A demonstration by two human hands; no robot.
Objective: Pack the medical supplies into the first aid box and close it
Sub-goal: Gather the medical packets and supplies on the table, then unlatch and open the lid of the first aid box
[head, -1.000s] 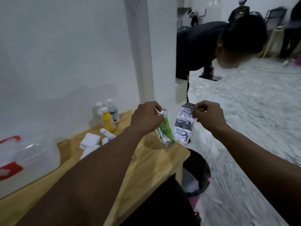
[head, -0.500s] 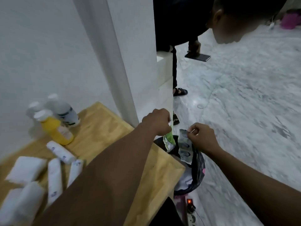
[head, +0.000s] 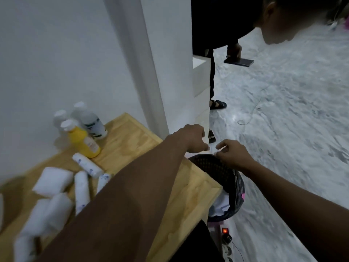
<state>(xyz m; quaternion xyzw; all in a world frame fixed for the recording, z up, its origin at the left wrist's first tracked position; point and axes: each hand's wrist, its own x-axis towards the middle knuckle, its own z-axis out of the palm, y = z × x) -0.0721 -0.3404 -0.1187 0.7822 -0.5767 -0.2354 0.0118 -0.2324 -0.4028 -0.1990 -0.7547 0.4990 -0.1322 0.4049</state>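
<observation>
Over the black mesh bin [head: 217,167], which sits just beside the wooden table's [head: 132,137] corner, the left hand [head: 194,138] and right hand [head: 231,154] hover close together, fingers loosely spread and pinching nothing that shows. Any discarding looks done, so the sound next move is back across the table from the bin: gather the white bandage rolls [head: 87,165], gauze pads [head: 52,181] and the yellow bottle [head: 82,139] one at a time. The first aid box is out of view.

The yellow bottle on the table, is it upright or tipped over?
Upright: the yellow bottle stands on its base on the table, white cap on top.
</observation>
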